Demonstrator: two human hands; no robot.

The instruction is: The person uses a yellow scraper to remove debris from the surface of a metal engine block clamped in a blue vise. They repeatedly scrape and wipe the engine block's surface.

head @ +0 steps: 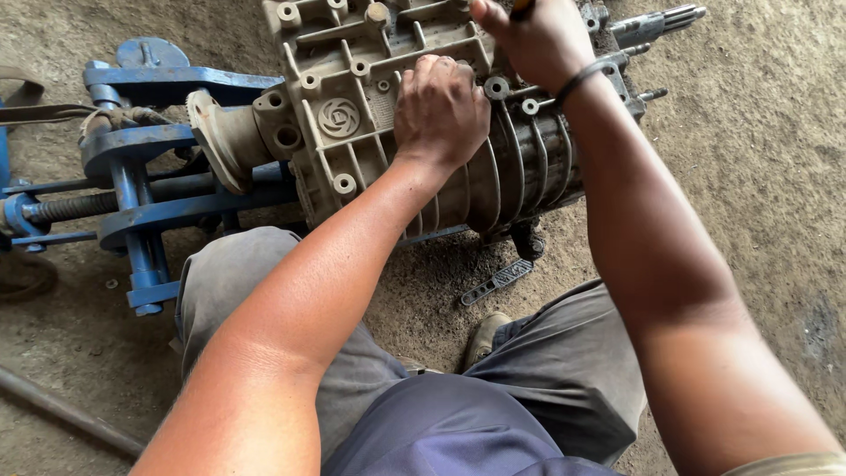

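My left hand [441, 110] lies flat on the gearbox [370, 115], fingers curled over its ribbed casing, holding nothing, I think to steady it. My right hand [533, 40] is closed on a dark handle [522, 9] above it. The gearbox lies sideways on the dirt floor [758, 176], its end against a blue stand [141, 176] that props it.

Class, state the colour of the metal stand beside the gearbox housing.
Blue: the metal stand left of the gearbox housing shows clearly in the head view.

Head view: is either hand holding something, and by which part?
Right hand grips a dark tool handle, mostly hidden. Left hand rests on the gearbox housing, holding nothing visible.
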